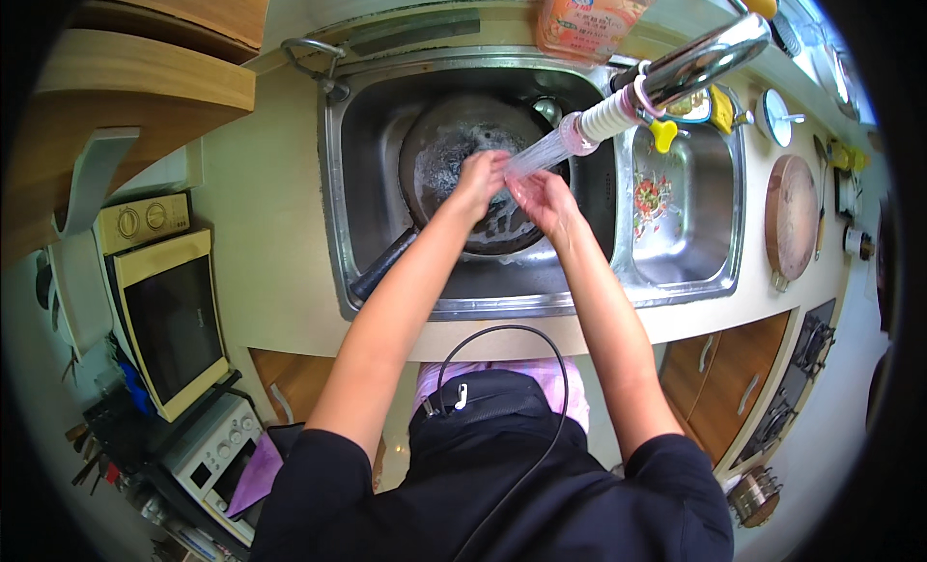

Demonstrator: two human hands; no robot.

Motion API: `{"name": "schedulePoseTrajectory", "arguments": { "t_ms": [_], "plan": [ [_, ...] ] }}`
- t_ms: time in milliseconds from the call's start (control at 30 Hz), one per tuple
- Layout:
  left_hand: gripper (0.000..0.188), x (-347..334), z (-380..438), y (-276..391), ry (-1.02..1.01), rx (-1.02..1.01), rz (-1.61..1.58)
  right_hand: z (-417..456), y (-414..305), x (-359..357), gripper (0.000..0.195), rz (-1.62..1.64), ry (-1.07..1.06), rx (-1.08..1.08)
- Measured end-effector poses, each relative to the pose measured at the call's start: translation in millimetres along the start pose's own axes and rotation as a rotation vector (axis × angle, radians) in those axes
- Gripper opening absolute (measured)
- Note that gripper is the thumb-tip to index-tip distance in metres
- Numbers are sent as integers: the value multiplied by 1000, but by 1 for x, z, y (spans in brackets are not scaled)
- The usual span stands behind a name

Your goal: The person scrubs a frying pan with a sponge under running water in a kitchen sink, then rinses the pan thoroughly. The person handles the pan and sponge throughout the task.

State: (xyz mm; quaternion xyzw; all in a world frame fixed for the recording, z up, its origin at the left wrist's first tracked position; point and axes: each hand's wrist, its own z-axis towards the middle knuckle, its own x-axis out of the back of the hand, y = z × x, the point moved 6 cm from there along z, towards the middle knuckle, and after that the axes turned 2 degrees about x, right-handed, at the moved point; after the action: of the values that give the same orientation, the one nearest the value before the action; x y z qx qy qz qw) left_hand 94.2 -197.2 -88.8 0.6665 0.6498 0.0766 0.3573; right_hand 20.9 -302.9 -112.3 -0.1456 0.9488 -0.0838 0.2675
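Water runs from a white flexible spout (pixel 607 120) on the chrome faucet (pixel 706 59) onto my hands. My left hand (pixel 479 179) is under the stream with its fingers bent, their tips close to the right hand. Beside it, my right hand (pixel 539 200) is cupped, palm up and wet, and holds no object. Below both hands a dark wok (pixel 434 153) lies in the large steel sink basin (pixel 586 272), wet inside, with its black handle (pixel 384 265) pointing to the near left. Part of the wok is hidden by my hands and forearms.
Food scraps (pixel 652 196) lie in the smaller basin (pixel 713 236) at right. A dish soap bottle (pixel 594 19) stands behind the sink. A round wooden cutting board (pixel 791 218) rests on the right counter, with a gas stove (pixel 786 388) beyond. A wooden cabinet (pixel 145 106) juts out at upper left.
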Motion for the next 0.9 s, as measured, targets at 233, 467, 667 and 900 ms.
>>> {"name": "schedulePoseTrajectory", "arguments": {
  "t_ms": [233, 467, 667, 900],
  "plan": [
    [22, -58, 54, -33, 76, -445, 800, -31, -22, 15, 27, 99, 103, 116],
    [21, -22, 68, -42, 88, -348, 357, 8, -13, -14, 30, 238, 121, 53],
    [37, 29, -84, 25, 201, -467, 660, 28, 0, -42, 39, 226, 112, -61],
    [49, 119, -186, 56, 362, -557, 1449, 50, 28, -46, 61, -290, -50, -597]
  ]
}}
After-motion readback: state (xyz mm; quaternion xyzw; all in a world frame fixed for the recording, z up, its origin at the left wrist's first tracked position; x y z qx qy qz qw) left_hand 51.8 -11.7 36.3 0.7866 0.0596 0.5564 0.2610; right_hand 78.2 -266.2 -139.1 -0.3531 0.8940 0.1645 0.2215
